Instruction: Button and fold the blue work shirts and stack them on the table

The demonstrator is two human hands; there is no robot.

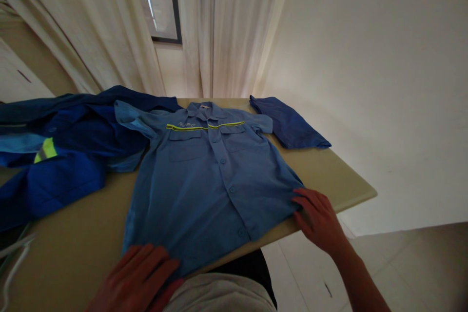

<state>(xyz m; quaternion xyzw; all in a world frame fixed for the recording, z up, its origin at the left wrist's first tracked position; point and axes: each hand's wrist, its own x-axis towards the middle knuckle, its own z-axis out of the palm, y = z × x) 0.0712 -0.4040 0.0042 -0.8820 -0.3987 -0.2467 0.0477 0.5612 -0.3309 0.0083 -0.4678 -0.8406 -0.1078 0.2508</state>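
Note:
A light blue short-sleeved work shirt (208, 175) with a yellow reflective chest stripe lies buttoned and face up on a beige table (329, 170), its hem hanging over the near edge. My left hand (137, 278) rests flat on the hem's left corner, fingers spread. My right hand (318, 219) lies at the hem's right corner by the table's edge, fingers stretched out and touching the cloth.
A heap of darker blue garments (62, 151) with a yellow reflective patch covers the table's left side. A folded dark blue piece (288, 124) lies at the far right corner. Pale curtains (219, 29) and a wall stand behind. Tiled floor (409, 263) shows to the right.

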